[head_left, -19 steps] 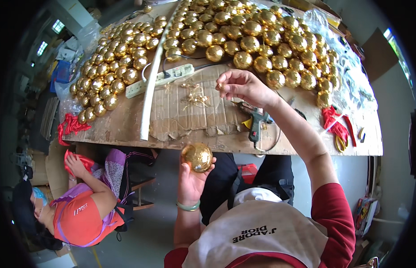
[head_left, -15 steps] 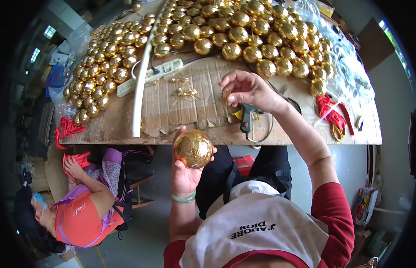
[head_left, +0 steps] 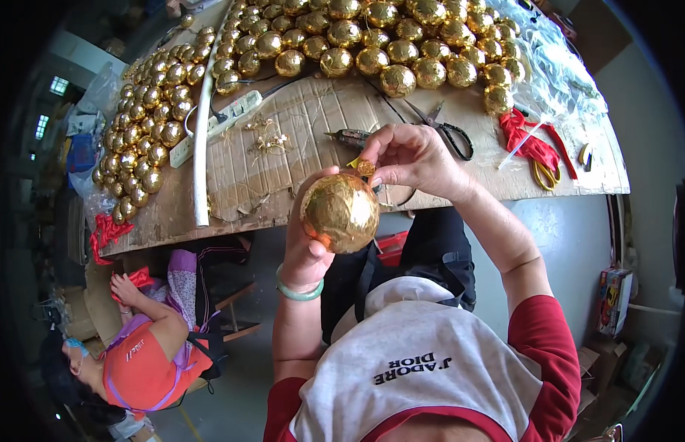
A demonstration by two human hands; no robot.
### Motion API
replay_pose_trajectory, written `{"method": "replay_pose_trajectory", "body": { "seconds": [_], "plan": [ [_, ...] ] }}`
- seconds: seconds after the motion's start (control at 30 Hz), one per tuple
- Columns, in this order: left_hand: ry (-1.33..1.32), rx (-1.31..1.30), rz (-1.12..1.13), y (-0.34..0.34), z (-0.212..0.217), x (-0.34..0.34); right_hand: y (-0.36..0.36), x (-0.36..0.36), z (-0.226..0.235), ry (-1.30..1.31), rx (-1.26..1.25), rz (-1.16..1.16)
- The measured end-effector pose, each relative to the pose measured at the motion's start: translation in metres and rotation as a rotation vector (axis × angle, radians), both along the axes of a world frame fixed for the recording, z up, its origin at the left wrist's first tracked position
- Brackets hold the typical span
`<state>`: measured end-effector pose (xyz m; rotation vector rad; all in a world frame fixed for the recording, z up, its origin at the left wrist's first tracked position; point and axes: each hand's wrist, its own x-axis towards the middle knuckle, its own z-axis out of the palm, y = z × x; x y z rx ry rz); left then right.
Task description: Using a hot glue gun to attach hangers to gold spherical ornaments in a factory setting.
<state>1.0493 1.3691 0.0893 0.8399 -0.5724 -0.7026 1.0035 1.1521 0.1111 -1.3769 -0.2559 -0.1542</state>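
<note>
Left hand (head_left: 307, 243) gripping a gold ball (head_left: 340, 212), right hand (head_left: 412, 156) pinching a tiny gold cap (head_left: 366, 168) right on top.

The gold ball (head_left: 340, 212) covers the left grip's (head_left: 307, 239) palm and most of its fingers, and the small gold piece (head_left: 366, 168) pinched in the right grip (head_left: 410, 158) is too tiny to make out. Just behind that right grip, the dark tool (head_left: 351, 137) disappears under the knuckles, and far beyond both grips the heap of gold balls (head_left: 372, 29) runs off the top edge.
</note>
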Motion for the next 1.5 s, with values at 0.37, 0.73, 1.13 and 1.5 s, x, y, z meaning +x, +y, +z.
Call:
{"method": "replay_pose_trajectory", "body": {
  "seconds": [0.37,0.73,1.13,1.5],
  "plan": [
    [-0.465,0.013,0.255,-0.002,-0.002,-0.013,0.020,-0.002,-0.021,0.054,0.158,-0.138],
    [-1.169,0.226,0.246,0.000,0.009,0.000,0.031,0.000,-0.021,-0.093,-0.063,-0.242],
    [-0.229,0.113,-0.055,0.007,-0.036,-0.003,0.016,0.003,-0.034,-0.040,0.173,-0.081],
    [0.120,-0.176,-0.075,0.012,-0.018,0.024,0.004,0.002,-0.036,0.007,0.158,0.025]
  ]
}}
